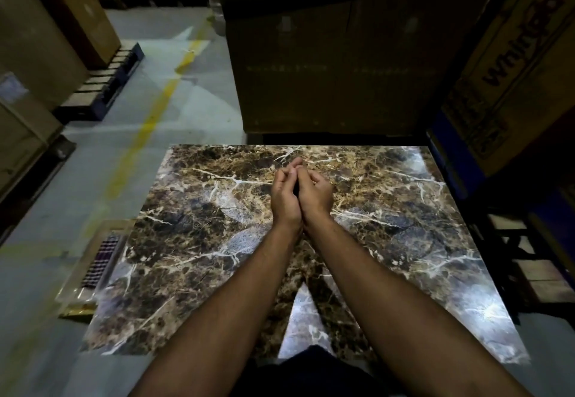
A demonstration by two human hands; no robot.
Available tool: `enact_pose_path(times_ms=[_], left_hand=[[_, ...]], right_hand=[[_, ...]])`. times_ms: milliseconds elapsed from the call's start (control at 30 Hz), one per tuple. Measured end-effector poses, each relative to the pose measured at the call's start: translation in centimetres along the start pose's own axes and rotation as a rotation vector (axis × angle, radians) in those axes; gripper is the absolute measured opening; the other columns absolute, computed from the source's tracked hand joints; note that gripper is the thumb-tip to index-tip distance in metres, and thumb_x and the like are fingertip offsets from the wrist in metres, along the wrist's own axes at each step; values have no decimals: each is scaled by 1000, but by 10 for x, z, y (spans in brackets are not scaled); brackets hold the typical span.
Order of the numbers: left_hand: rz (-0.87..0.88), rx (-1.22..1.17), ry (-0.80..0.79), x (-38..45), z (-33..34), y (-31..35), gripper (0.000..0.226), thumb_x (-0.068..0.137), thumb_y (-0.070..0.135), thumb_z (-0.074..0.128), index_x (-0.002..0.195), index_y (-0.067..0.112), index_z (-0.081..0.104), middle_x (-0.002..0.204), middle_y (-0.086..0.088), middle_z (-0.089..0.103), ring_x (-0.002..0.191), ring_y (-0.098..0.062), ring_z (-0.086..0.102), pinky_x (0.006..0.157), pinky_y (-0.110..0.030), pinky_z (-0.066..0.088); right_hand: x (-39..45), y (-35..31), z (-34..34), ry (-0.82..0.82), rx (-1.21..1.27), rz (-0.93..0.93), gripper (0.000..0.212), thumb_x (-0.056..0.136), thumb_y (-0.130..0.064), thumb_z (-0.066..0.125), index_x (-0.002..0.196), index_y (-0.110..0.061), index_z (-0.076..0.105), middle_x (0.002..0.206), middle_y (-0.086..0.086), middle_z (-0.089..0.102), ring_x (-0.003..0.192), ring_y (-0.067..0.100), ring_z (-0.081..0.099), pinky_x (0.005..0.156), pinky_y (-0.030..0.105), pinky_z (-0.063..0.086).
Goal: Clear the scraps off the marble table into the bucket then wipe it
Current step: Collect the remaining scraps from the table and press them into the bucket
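The brown marble table (pixel 193 272) with white veins fills the middle of the view, and I see no scraps on its surface. My left hand (pixel 284 199) and my right hand (pixel 315 193) are pressed together over the far middle of the table, palms facing and fingers curled inward. Only a dark gap shows between the palms, and no object is visible in it. A clear container (pixel 81 278) stands on the floor against the table's left edge, holding a checked cloth (pixel 101 261).
Large cardboard boxes (pixel 326 63) stand right behind the table, and a printed box (pixel 510 63) is at the right. More boxes sit on pallets (pixel 102 85) at the left. A grey floor with a yellow line (pixel 149 123) runs along the left.
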State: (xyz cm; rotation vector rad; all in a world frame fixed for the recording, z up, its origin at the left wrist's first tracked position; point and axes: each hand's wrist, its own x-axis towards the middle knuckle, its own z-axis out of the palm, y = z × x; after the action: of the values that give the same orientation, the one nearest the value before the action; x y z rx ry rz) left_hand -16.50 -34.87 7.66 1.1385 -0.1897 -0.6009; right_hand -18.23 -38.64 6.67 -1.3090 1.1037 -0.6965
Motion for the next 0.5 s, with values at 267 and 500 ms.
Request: enact_pose_path(times_ms=[267, 500], left_hand=[[-48, 3, 14, -12, -17, -8, 32, 108, 16, 37, 117, 10, 67, 124, -6, 70, 109, -14, 67, 79, -21, 54], [125, 391, -110, -27, -37, -22, 32, 95, 8, 51, 114, 17, 76, 127, 5, 69, 123, -8, 61, 107, -29, 48]], right_hand=[[-9, 13, 0, 106, 27, 149, 28, 99, -34, 63, 79, -18, 74, 73, -1, 73, 64, 17, 66, 54, 26, 48], [-25, 30, 0, 43, 548, 407, 25, 103, -32, 57, 89, -13, 67, 104, 13, 71, 81, 18, 68, 74, 31, 56]])
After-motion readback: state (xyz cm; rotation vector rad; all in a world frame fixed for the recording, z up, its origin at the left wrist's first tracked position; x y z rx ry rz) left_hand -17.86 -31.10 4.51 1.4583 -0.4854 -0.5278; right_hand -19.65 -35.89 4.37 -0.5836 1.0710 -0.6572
